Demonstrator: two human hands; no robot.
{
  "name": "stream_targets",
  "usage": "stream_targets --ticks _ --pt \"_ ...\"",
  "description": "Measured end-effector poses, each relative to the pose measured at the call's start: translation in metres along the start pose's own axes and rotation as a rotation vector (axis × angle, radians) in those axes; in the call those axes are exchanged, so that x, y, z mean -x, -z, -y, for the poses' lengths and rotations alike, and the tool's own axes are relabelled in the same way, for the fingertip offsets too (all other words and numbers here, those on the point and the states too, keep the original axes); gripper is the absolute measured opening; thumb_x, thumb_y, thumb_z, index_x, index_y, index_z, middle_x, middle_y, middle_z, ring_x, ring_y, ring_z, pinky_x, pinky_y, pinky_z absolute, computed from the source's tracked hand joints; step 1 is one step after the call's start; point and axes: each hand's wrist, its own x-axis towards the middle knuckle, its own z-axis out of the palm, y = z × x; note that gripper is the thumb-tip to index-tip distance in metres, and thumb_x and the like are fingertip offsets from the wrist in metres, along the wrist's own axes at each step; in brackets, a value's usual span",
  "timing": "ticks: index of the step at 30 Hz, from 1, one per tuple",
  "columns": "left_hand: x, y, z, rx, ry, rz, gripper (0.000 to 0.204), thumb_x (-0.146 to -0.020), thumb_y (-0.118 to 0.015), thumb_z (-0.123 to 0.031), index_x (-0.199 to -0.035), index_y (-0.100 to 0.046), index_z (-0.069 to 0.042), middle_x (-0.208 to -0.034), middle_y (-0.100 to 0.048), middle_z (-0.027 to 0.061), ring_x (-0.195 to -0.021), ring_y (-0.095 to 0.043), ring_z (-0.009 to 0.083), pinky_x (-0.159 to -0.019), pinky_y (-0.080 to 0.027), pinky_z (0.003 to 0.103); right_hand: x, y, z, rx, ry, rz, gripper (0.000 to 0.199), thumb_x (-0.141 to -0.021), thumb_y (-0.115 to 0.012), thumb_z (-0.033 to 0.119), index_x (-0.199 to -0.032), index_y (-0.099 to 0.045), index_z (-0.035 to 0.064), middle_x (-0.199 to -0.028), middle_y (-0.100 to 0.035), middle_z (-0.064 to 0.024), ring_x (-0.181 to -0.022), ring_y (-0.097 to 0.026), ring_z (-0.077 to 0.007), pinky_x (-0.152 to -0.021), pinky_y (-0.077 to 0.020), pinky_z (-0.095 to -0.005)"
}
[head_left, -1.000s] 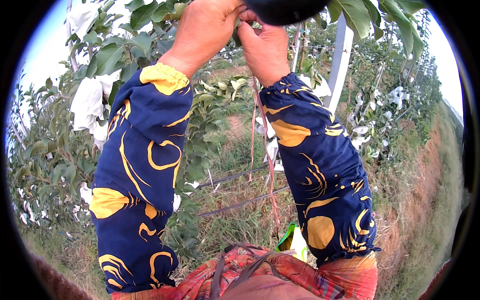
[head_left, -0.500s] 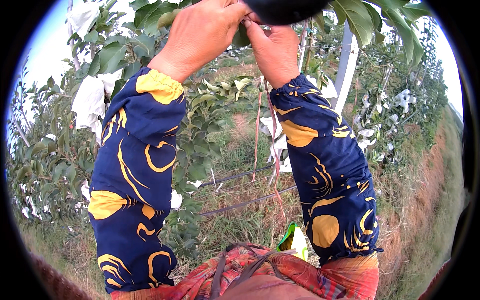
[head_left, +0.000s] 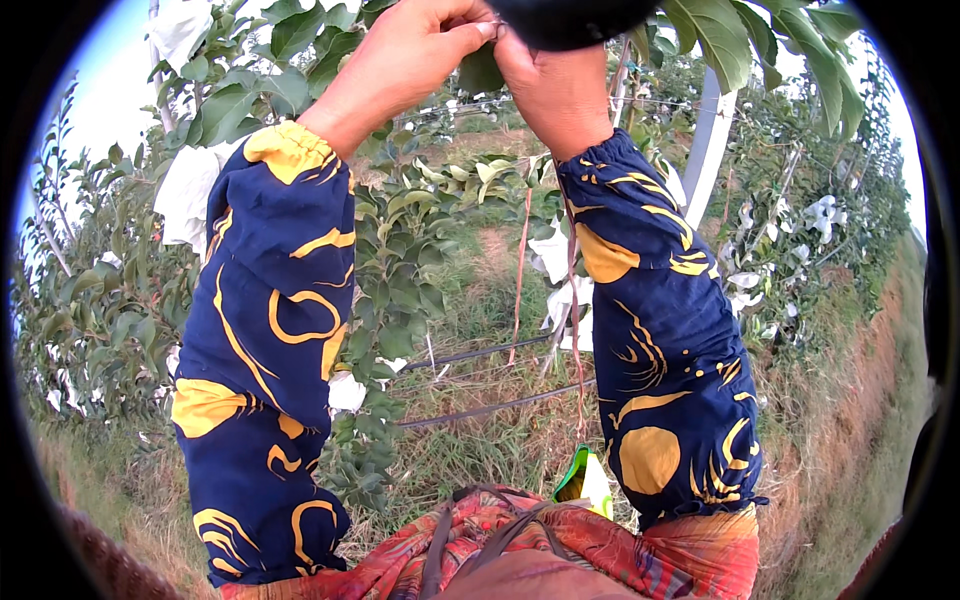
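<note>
Both arms, in navy sleeves with yellow patterns, reach up to the top of the head view. My left hand (head_left: 400, 62) is closed in a pinch, thumb and fingertips meeting those of my right hand (head_left: 562, 98). My right hand is closed too, its thumb pointing up against the left thumb. Whatever lies between the fingertips is too small to make out. A black rounded shape (head_left: 575, 22) covers part of the right fingers. Green leaves (head_left: 481, 72) sit just behind the fingertips. A thin reddish strip (head_left: 574, 300) hangs below my right wrist, partly behind the sleeve.
Leafy branches (head_left: 250, 95) surround the hands, with white bags (head_left: 190, 195) hanging at left. A pale post (head_left: 712, 145) leans behind at right. Dark horizontal pipes (head_left: 490, 408) cross low over grass. A green-and-white open bag (head_left: 590, 483) shows by my waist.
My hands have risen slightly, and the right hand has turned so more of its back shows. Fingertips stay together. The background and hanging strips have shifted a little to the right.
</note>
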Motion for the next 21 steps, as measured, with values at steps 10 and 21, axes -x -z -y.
stream_targets --ticks 10,21 --pt "0.015 0.012 -0.025 -0.128 0.109 -0.074 0.008 -0.084 -0.054 -0.004 -0.088 -0.061 -0.001 -0.073 -0.063 0.0031 -0.068 -0.058 0.0072 -0.062 -0.047 0.025 -0.007 -0.003 0.000 -0.494 -0.310 0.297 0.011 -0.088 -0.050 0.007 -0.091 -0.054 -0.0022 -0.078 -0.060 -0.0059 -0.071 -0.057 -0.0127 -0.064 -0.0463 -0.0253" --pt "0.027 0.024 -0.049 -0.215 -0.015 -0.107 0.007 -0.085 -0.054 -0.005 -0.087 -0.060 -0.001 -0.071 -0.060 0.0039 -0.066 -0.053 0.0063 -0.060 -0.045 0.024 0.006 0.000 0.033 -0.230 -0.101 0.026 0.014 -0.088 -0.052 0.013 -0.088 -0.055 0.0001 -0.070 -0.061 -0.0102 -0.064 -0.060 -0.0177 -0.059 -0.0464 -0.0308"
